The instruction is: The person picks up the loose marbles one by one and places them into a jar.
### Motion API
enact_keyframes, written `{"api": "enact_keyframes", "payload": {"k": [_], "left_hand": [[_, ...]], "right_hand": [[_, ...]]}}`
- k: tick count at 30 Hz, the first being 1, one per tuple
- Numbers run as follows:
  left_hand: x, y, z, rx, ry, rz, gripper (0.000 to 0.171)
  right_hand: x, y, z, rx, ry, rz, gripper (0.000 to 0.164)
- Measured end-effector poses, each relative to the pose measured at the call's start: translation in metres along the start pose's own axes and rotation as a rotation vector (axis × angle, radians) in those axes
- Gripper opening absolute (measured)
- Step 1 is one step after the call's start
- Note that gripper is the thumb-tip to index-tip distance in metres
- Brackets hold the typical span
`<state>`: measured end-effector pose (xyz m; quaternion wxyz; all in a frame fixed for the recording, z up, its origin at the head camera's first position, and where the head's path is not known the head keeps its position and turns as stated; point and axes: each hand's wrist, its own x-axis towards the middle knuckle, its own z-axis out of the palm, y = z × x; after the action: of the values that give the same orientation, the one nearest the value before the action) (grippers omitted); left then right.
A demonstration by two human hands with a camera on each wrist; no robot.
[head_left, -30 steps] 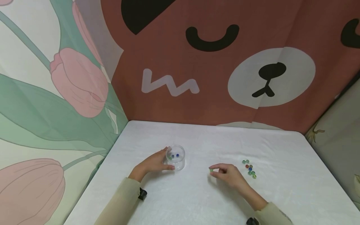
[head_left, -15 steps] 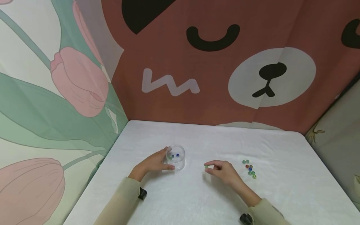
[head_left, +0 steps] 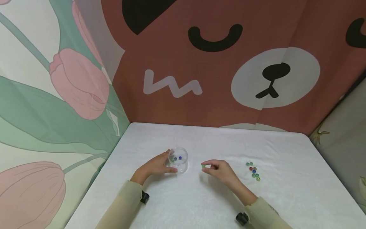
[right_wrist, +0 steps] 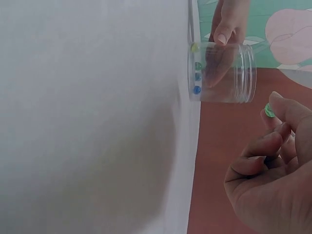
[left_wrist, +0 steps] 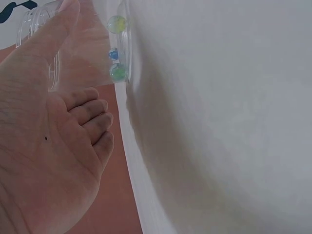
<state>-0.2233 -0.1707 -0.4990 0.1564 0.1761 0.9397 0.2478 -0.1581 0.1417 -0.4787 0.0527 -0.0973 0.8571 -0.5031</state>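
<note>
A clear plastic jar (head_left: 183, 167) with a threaded neck stands upright on the white table. My left hand (head_left: 158, 164) holds it from the left, thumb on the near side and fingers round the back. Several marbles (right_wrist: 198, 76), blue, green and yellowish, lie on the jar's bottom. Between the thumb and forefinger of my right hand (head_left: 220, 170) a green marble (right_wrist: 269, 110) is pinched. That hand is above the table, a short way right of the jar and apart from it; its other fingers are curled in the right wrist view.
A loose group of marbles (head_left: 254, 171), green, red, brownish, blue and yellow-green, lies on the white tablecloth (head_left: 200, 203) to the right of my right hand. A brown bear-print cloth (head_left: 171, 111) hangs behind the table, with a tulip-print cloth (head_left: 80, 86) at the left.
My right hand has moved left and slightly away from me, carrying the green marble closer to the jar. The left hand and the jar have stayed in place.
</note>
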Motion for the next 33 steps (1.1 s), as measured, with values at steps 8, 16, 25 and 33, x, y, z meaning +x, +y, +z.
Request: {"api": "enact_keyframes", "payload": {"k": [8, 16, 25, 33], "left_hand": [[0.0, -0.002, 0.0, -0.008, 0.004, 0.004, 0.113], [-0.001, 0.0, 0.001, -0.014, 0.004, -0.003, 0.112], [-0.001, 0.003, -0.001, -0.031, 0.005, 0.002, 0.112], [0.0, 0.003, -0.001, -0.023, 0.008, -0.002, 0.112]], "right_hand": [[0.009, -0.009, 0.011, 0.021, -0.013, -0.009, 0.026], [0.015, -0.017, 0.019, 0.045, -0.012, -0.021, 0.027], [0.023, -0.024, 0.029, 0.064, -0.01, -0.012, 0.025], [0.033, -0.03, 0.036, 0.091, -0.018, -0.043, 0.025]]}}
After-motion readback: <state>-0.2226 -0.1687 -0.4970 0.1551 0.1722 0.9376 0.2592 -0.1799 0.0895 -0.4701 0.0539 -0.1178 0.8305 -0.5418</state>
